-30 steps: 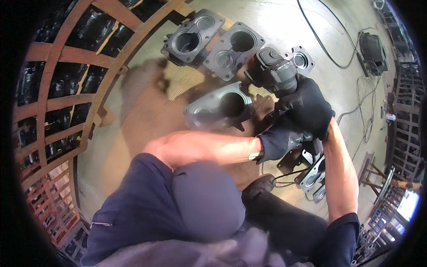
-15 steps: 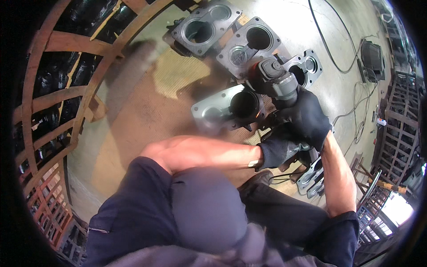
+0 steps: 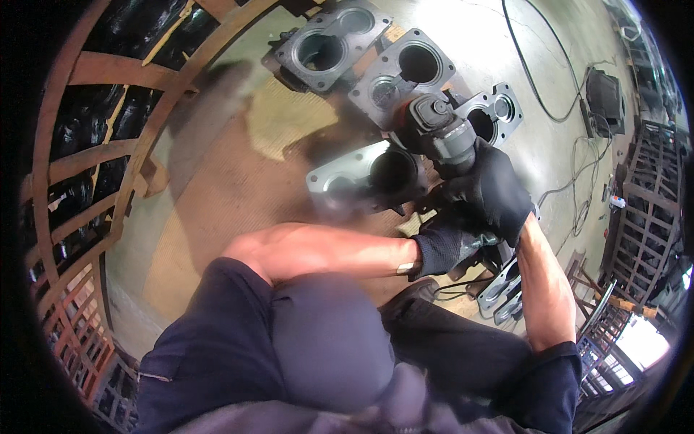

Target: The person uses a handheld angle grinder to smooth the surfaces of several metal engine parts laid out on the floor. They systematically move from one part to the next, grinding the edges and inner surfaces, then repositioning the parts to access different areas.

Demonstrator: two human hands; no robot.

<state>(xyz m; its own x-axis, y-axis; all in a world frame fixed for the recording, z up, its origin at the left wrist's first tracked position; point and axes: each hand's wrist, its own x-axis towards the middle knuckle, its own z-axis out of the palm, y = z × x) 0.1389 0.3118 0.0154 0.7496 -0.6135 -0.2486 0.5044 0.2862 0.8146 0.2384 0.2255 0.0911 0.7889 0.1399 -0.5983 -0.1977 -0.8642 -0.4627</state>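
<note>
My right hand (image 3: 499, 189), in a black glove, is closed around the body of an angle grinder (image 3: 442, 137). The tool's dark rounded head points up and left. Below it my left hand (image 3: 450, 244), gloved too, is closed against the tool's lower part; its fingers are partly hidden. Just left of the grinder lies a grey metal casting (image 3: 343, 178) with a large round hole, its left side hazy with blur. The grinder's disc and its contact with any casting are hidden from view.
Beyond the grinder lie more castings with round openings: one at far left (image 3: 320, 52), one in the middle (image 3: 383, 92), one to the right (image 3: 507, 112). Another casting (image 3: 499, 291) sits by my right forearm. Ribbed brown cardboard (image 3: 231, 159) covers the floor. Wooden crates (image 3: 119, 70) stand left; a black cable (image 3: 538, 98) runs right.
The grinder and both hands appear slightly farther left in the picture, but the surroundings shift the same way. Both hands keep their hold.
</note>
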